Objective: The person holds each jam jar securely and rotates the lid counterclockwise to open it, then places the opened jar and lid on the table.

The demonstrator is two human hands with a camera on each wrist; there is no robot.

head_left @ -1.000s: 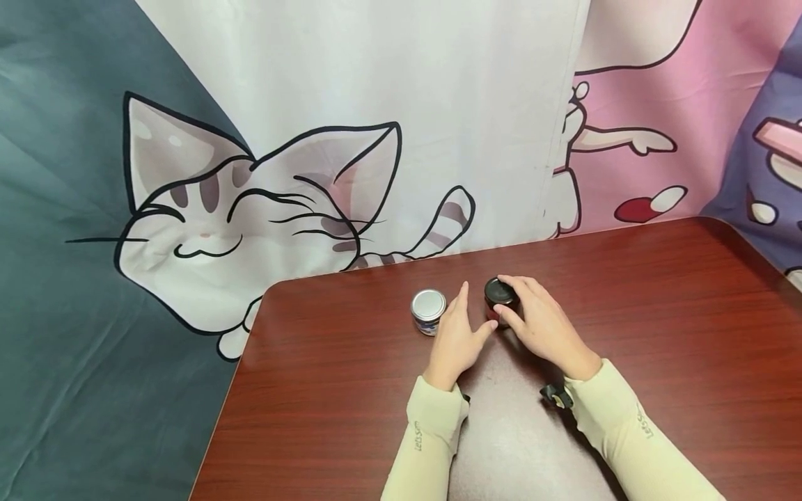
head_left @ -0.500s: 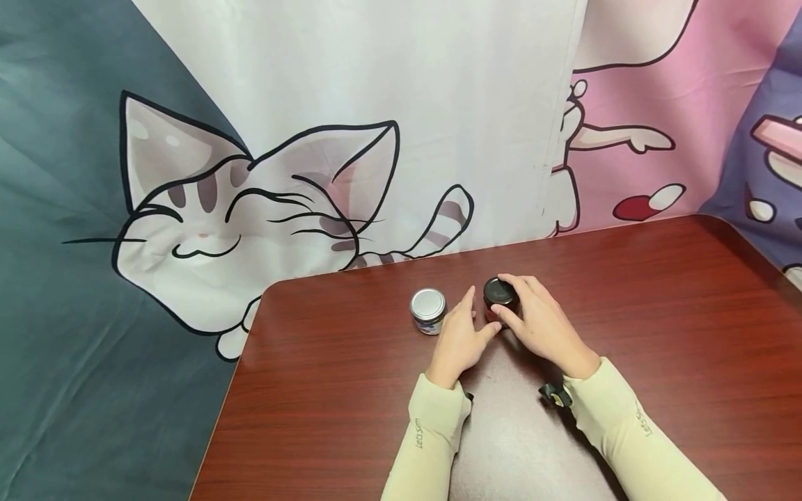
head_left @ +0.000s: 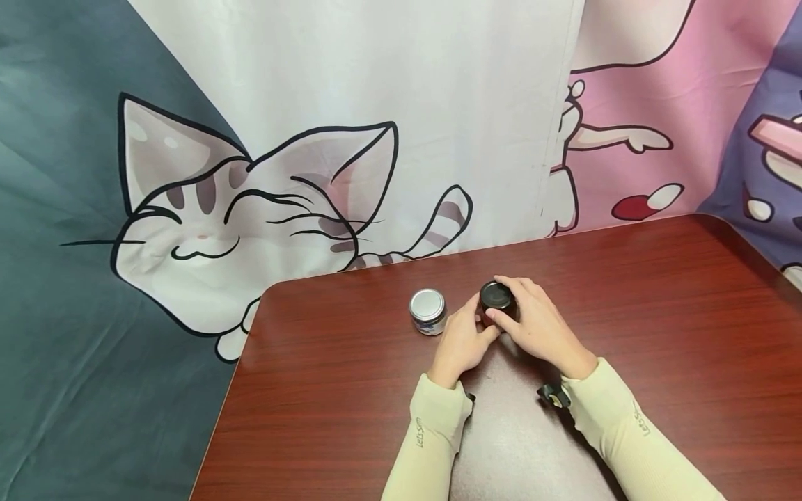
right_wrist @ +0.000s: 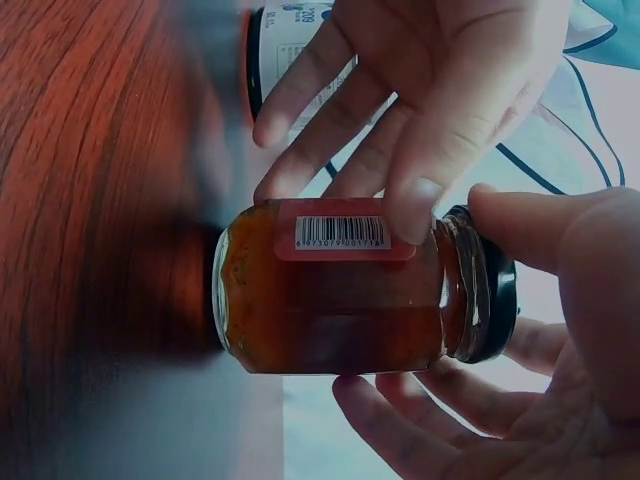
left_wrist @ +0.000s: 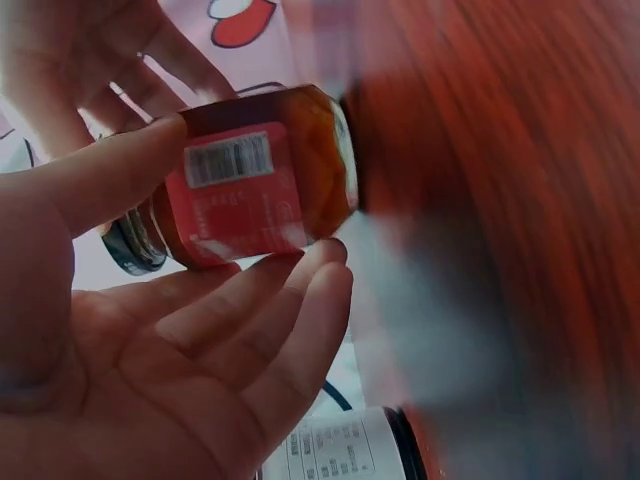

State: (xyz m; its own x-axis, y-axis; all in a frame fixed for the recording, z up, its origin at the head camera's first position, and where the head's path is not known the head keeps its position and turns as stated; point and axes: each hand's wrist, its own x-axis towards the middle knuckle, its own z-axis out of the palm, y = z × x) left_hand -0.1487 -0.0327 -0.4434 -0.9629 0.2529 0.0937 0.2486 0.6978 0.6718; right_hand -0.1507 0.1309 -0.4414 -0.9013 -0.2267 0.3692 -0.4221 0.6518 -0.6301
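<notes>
**Dark-lidded glass jar, upright between two hands**

Item one: glass jar [right_wrist: 330, 325], amber-brown contents, red label [left_wrist: 240, 225] with barcode [right_wrist: 342, 232]. Stands upright toward the far edge of the bench [head_left: 313, 390], right of the second jar. Base at or very close to the wood; exact contact not certain from these angles. Weight probably borne by the bench, with the grip more for steadying than for lifting.

Left hand [head_left: 460, 341]: curved round the body of the glass jar from the left, thumb on the label face, fingers along the opposite side; spread no wider than the glass. Takes hold below the black lid [head_left: 498, 295], likely to keep the top clear on that side.

Right hand [head_left: 537, 321]: curved about the same jar from the right, thumb by the edge of the lid, fingers along the far side. Sits opposite the left, apparently for balanced pressure and little risk of tipping.

Item two: silver-lidded jar [head_left: 429, 306], white label, upright on the bench just left of the left hand, seemingly untouched. Leaves a gap, presumably room enough for fingers between both jars.

Backdrop: hanging cloth [head_left: 501, 104], printed cat.
</notes>
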